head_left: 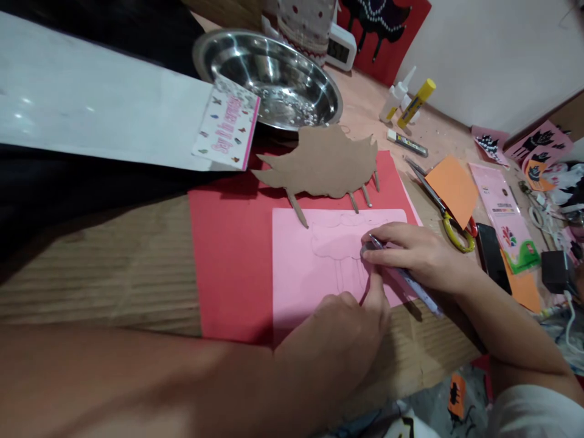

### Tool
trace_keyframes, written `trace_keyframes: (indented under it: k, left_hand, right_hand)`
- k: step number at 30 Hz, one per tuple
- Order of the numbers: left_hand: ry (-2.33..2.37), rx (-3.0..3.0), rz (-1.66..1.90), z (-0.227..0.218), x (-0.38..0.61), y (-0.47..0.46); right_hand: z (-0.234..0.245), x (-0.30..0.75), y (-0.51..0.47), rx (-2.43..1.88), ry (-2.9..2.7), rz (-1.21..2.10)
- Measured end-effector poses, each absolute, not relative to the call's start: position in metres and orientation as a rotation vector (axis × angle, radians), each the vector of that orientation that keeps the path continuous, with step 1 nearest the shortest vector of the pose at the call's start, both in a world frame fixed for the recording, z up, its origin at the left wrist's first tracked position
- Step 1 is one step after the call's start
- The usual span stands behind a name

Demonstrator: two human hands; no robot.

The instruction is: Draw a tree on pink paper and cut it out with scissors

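The right hand [424,255] is closed on a pen [417,289], with a small grey piece [366,249] at its fingertips, over the pink sheet [292,261]. The left hand [340,328] rests on that sheet, one finger pointing to just beside the grey piece; its other fingers are partly hidden, so I cannot tell whether they grip anything. Near the fingertips, the sheet bears a faint wavy outline [335,243] with leg-like lines. It lies on a red sheet [232,261], which rests on corrugated board [137,255]. A spiky cardboard cutout [328,164] lies across the red sheet, one leg reaching onto the pink. Beyond it stands a metal bowl [232,58]. Farther right are scissors [435,198], partly under orange paper [456,188], and a phone [493,258]; a glue stick [416,103] stands on the tabletop [360,97].
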State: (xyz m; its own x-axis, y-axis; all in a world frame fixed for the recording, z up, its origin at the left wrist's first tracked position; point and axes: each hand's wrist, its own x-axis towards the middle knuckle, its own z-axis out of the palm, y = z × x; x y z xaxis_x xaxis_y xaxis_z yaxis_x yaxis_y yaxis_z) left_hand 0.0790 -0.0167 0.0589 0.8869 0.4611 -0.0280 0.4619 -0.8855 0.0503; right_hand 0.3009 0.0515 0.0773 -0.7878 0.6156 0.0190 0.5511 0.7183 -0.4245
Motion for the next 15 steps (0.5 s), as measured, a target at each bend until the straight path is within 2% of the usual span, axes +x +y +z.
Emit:
trace_keyframes:
  k: [10,15]
  left_hand:
    - [0.690,2.925,-0.243,0.0695,0.0831,-0.0094]
    - [0.694,2.931,-0.215,0.0672,0.0838,-0.0089]
  right_hand:
    - [0.0841,0.3048,0.0501,-0.931,-2.867,0.538]
    - [0.0816,0.3036,0.0509,-0.920,-2.842,0.553]
